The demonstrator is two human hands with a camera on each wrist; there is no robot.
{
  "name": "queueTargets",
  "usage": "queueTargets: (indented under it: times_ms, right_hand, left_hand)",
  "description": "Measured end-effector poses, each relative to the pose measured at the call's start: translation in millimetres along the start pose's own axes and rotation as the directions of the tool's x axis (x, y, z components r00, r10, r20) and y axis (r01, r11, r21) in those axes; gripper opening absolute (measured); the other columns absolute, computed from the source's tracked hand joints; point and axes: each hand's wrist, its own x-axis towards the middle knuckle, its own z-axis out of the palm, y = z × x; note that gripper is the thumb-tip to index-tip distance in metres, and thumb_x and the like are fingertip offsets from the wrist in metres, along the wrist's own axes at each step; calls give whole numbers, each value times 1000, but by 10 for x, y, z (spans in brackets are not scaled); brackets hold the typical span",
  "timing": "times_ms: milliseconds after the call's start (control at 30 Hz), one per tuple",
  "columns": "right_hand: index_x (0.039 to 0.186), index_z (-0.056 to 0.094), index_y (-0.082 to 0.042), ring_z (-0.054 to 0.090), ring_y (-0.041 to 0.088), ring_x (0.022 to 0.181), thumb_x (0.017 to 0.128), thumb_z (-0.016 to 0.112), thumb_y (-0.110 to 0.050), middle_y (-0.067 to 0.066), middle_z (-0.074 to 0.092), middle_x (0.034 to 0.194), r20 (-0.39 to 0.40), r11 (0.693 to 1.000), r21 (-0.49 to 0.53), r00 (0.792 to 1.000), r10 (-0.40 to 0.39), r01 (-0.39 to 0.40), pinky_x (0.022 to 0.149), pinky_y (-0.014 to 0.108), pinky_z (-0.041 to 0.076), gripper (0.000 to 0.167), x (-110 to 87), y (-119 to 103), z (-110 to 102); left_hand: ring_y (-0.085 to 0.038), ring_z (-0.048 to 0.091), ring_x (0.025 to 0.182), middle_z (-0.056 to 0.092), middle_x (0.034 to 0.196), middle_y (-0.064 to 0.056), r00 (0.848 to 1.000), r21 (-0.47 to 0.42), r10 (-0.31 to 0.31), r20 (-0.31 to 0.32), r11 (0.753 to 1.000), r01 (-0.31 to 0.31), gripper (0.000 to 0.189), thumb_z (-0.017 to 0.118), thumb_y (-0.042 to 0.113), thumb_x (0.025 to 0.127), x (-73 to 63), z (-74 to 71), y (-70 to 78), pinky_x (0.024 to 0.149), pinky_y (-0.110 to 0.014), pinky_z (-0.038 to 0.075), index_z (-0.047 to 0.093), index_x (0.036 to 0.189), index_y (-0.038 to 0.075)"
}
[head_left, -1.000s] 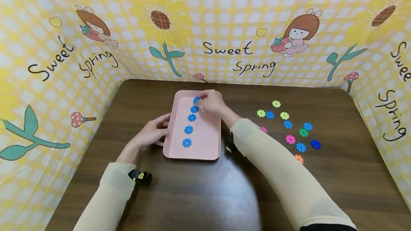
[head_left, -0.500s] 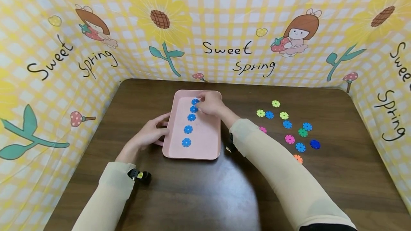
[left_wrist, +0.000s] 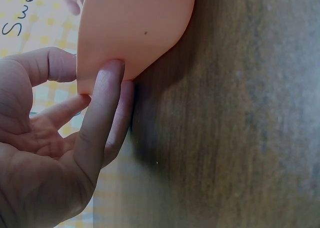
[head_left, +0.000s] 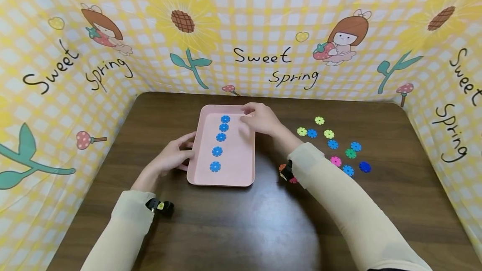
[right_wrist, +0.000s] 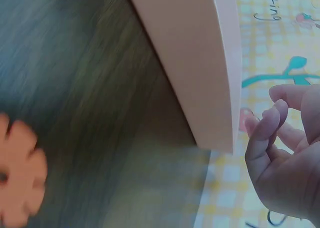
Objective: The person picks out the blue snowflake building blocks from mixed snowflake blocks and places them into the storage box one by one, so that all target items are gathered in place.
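Observation:
A pink tray [head_left: 241,175] lies on the table. Inside it, several blue notched plastic discs [head_left: 216,151] form a roughly straight column; the two farthest are nearly touching. My left hand [head_left: 171,157] holds the tray's left edge. In the left wrist view, its fingers [left_wrist: 97,102] lie against the outer wall and the thumb reaches the rim. Above the tray's far right rim is my right hand [head_left: 263,119], with nothing visible between its fingers. The right wrist view shows those fingers [right_wrist: 260,143] loosely bent, thumb and fingertips close together, beside the tray wall [right_wrist: 195,62].
Right of the tray, loose notched discs are scattered: several blue, yellow-green [head_left: 319,120], green [head_left: 350,153], pink [head_left: 336,161] and dark blue [head_left: 365,167]. An orange disc [right_wrist: 20,173] lies near the right wrist. Patterned cloth [head_left: 278,20] walls the table's back and sides.
The farthest blue disc has shifted slightly nearer in the column, and my right hand has let go of it and moved right to the tray's rim. The left hand keeps its place.

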Motion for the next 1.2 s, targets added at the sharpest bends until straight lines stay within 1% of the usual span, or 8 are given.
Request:
queueTargets:
  times_ms: [133,333,467,700,800,900,1067,1200]
  right_hand:
    - [136,67,-9,61,25,111,99,68,-28,7,67,124,-17,1000,-3,1000,-12,12,92,42,53,42,-104,97,-155]
    - [134,67,-11,60,29,122,100,69,-29,6,68,125,-40,1000,11,999,4,-3,100,48,48,39,-275,279,-379]
    - [134,67,-14,59,30,123,99,69,-30,8,67,127,-57,999,6,998,33,-33,100,50,47,38,-402,420,-530]
    - [137,64,-10,56,35,127,101,68,-32,12,66,131,-72,998,-43,996,44,-47,100,53,46,43,-617,708,-797]
    - [138,63,-9,55,35,127,100,69,-32,12,65,132,-80,996,-55,994,71,-76,99,53,45,45,-704,836,-884]
    - [140,61,-7,53,36,128,100,69,-33,14,63,134,-84,991,-63,991,109,-114,101,55,44,48,-789,965,-953]
    - [141,60,-6,52,37,128,100,69,-33,16,61,135,-79,982,-73,983,167,-173,103,57,44,51,-909,1160,-1026]
    - [141,60,-5,52,39,130,100,70,-33,18,61,136,-83,975,-97,978,190,-198,105,59,43,50,-975,1280,-1071]
  left_hand:
    - [-34,66,101,44,147,-27,1000,-3,9,3,1000,-9,77,57,6,97,2,4,1,72,-47,63,26,166,18]
    - [-35,67,99,45,147,-27,1000,7,5,-2,1000,-5,77,57,5,96,7,7,-3,71,-47,63,27,166,19]
    - [-34,67,99,45,146,-27,1000,10,9,0,1000,-9,77,57,6,97,18,12,-11,71,-47,63,26,166,18]
    - [-34,67,99,46,146,-28,1000,12,8,-6,1000,-8,77,58,6,97,11,12,-11,72,-47,63,27,166,18]
    - [-34,67,100,45,147,-28,1000,9,14,-3,1000,-14,78,58,7,97,2,7,-16,72,-47,63,25,166,18]
    - [-33,66,102,44,148,-28,1000,5,17,0,1000,-17,79,59,7,97,2,6,-22,72,-47,63,25,167,18]
    - [-34,66,101,45,148,-28,1000,6,14,-2,1000,-14,78,59,6,97,3,6,-34,72,-47,63,26,166,18]
    - [-33,67,99,45,147,-29,1000,1,20,0,1000,-20,78,58,5,96,11,9,-29,72,-47,63,25,166,17]
